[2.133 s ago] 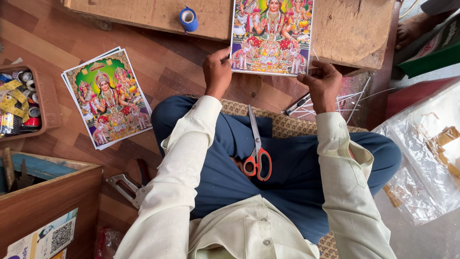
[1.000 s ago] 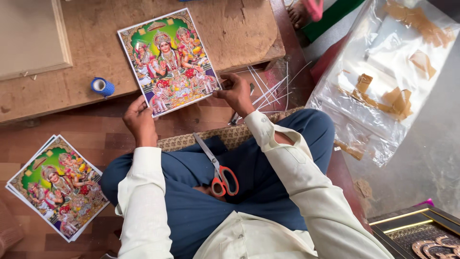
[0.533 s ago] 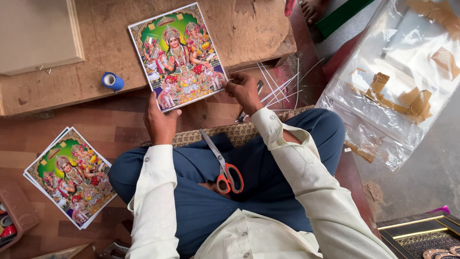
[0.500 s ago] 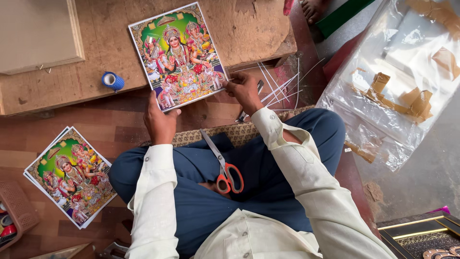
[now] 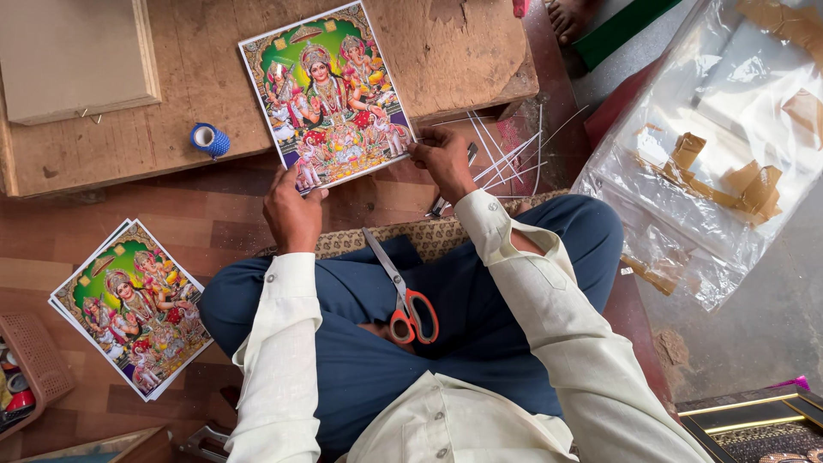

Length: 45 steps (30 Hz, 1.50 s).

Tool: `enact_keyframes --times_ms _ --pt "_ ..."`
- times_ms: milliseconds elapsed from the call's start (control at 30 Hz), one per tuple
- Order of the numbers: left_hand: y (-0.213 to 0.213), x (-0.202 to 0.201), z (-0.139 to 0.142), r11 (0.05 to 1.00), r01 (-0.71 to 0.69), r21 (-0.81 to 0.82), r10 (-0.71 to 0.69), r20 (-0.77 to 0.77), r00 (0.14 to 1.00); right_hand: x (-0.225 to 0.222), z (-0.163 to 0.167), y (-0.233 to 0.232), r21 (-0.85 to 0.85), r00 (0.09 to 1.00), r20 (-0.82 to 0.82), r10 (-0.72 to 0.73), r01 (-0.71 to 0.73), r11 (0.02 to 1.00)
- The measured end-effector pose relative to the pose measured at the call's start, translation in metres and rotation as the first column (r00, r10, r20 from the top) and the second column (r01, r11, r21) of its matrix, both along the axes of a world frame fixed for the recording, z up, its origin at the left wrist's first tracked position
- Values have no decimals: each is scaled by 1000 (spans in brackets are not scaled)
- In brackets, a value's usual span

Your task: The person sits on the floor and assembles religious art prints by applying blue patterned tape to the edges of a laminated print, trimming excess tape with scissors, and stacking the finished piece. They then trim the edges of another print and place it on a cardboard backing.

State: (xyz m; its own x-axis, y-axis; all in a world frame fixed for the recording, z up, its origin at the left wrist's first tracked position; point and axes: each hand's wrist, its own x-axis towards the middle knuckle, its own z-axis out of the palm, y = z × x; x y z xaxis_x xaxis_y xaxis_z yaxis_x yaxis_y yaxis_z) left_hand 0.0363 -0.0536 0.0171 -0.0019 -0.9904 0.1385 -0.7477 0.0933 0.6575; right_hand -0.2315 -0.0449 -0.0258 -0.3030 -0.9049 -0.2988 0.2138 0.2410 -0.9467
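I hold a colourful printed picture (image 5: 330, 94) of seated figures over a low wooden board (image 5: 214, 94). My left hand (image 5: 291, 214) grips its lower left corner, and my right hand (image 5: 441, 159) pinches its lower right corner. Red-handled scissors (image 5: 405, 296) lie shut on my lap, between my arms. A small stack of the same kind of prints (image 5: 133, 304) lies on the floor to my left.
A blue roll of tape (image 5: 208, 140) stands on the board beside a flat cardboard-coloured panel (image 5: 73, 56). Thin white strips (image 5: 506, 150) lie past my right hand. A clear plastic bag with brown tape scraps (image 5: 729, 146) lies at right. A brown basket (image 5: 30, 369) sits at lower left.
The view has shifted and the picture now sits a little further right and higher over the board. Both hands keep their hold on its lower corners. The scissors stay on my lap.
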Motion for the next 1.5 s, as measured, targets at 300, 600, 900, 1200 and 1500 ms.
enact_keyframes --times_ms 300,600,900,1200,1500 --pt "1 1 0 1000 12 -17 -13 -36 999 0 2 -1 -9 1000 -17 -3 3 1000" --pt "2 1 4 997 19 -72 -19 4 1000 2 9 -3 -46 1000 16 8 -7 999" --pt "-119 -58 4 927 372 -43 -369 66 927 5 6 -4 -74 996 83 11 -5 997" --pt "-153 -82 4 920 325 218 -364 172 915 0 -9 -9 -24 999 23 -25 25 999" --pt "-149 -80 -15 942 319 109 -332 145 932 -5 -23 -6 -13 993 117 -35 36 999"
